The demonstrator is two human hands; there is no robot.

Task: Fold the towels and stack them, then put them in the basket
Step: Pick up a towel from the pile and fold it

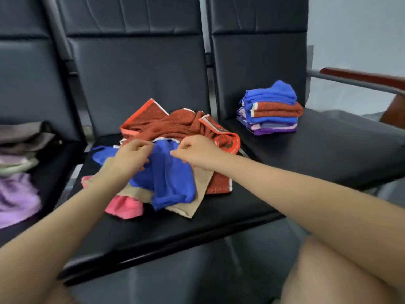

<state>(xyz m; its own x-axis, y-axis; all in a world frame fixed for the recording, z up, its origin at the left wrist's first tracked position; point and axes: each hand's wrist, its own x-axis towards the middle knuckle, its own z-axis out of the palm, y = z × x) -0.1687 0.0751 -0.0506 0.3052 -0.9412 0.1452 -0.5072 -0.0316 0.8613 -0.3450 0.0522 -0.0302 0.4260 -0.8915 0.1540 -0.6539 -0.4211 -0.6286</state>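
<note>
A loose heap of towels lies on the middle black seat (pixel 179 233): a rust-red towel (pixel 166 126) at the back, a blue towel (pixel 173 181) on top in front, a beige towel (pixel 197 198) and a pink towel (pixel 125 207) beneath. My left hand (pixel 131 156) and my right hand (pixel 195 152) each pinch the blue towel's far edge, fingers curled. A neat stack of folded towels (pixel 270 108), blue, red and purple, stands on the right seat. No basket shows.
The left seat holds more crumpled cloth, grey (pixel 24 137) above lilac (pixel 15 196). A wooden armrest (pixel 361 79) on a grey bar bounds the right seat. My bare knee (pixel 341 270) is at the lower right, in front of the seats.
</note>
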